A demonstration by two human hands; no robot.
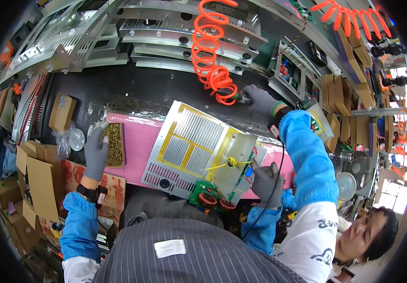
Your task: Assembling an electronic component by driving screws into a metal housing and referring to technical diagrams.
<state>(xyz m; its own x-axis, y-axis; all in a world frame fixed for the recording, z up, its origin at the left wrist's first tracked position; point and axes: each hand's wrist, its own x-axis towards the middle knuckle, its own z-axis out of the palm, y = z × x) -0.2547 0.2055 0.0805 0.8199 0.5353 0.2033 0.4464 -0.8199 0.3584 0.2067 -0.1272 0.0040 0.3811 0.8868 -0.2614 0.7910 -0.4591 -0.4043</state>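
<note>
While several metal panels (154, 34) overlap beyond the chassis (190, 141), too crowded to count, one pink mat (140, 141) lies beneath it. That one slatted chassis sits askew on the mat, between the person's hands. Left of it stand one open carton (43, 188) and one small box (63, 112). Two orange hoses (218, 75) coil beyond it, the nearer ending at one tool (244, 98), held in the right hand (263, 100) past its far right side. The left hand (97, 153), left of it, has its fingers narrow at one tray (116, 165) of brassy screws (115, 145); I cannot tell whether they pinch any. One co-worker's hand (265, 185) is at its right edge. At its near edge, one green board (196, 192) carries two coils (207, 201); one knotted yellow wire (232, 162) lies over it. Dark lettering marks one white sleeve (302, 231) right of it; one label (169, 247) nearer than it is unreadable.
</note>
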